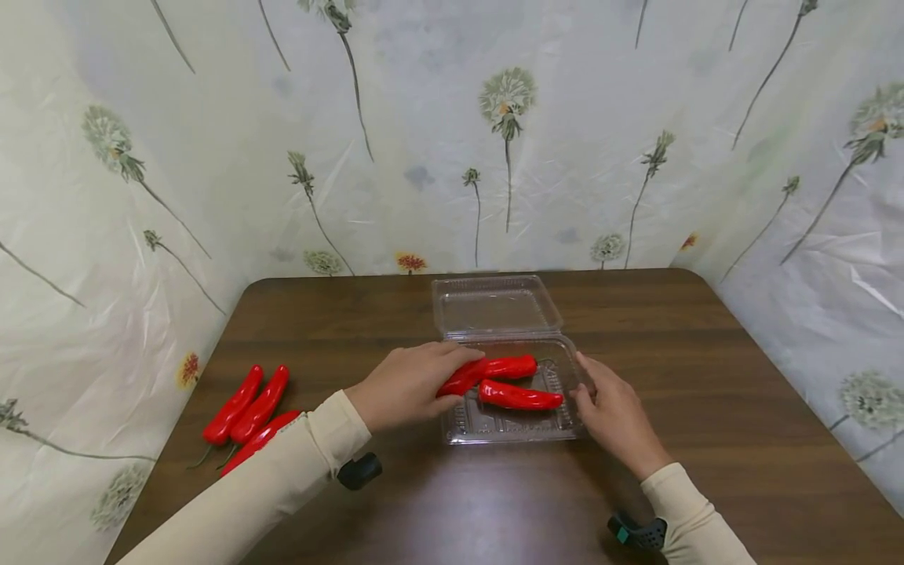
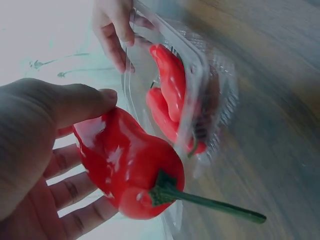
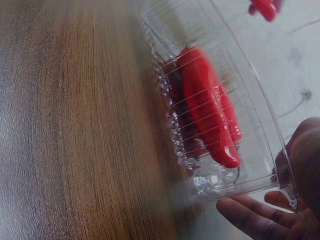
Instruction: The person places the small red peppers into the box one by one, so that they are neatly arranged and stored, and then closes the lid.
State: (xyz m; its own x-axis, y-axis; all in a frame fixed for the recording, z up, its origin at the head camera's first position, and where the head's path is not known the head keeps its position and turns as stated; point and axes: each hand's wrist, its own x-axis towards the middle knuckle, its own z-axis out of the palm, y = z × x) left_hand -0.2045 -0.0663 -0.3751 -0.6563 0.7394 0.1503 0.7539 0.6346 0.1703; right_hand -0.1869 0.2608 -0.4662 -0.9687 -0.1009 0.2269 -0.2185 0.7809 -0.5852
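My left hand (image 1: 418, 386) pinches a red chili pepper (image 2: 130, 162) between thumb and fingers, its green stem pointing away from the palm. The held pepper is over the left part of a clear plastic clamshell box (image 1: 487, 430). Inside the box lie two more red peppers, a nearer one (image 1: 521, 395) and a farther one (image 1: 514, 366), partly overlapped by the held pepper in the head view. At the box's right side, my right hand (image 1: 616, 410) grips the rim, thumb on the near side and fingers against the outer wall.
The box's hinged lid (image 1: 494, 306) is folded back, lying open on the far side. Several red peppers (image 1: 243, 408) lie on the left of the brown wooden table (image 1: 706, 353), one partly covered by the left sleeve. A flower-patterned sheet (image 1: 424, 118) rises behind the table.
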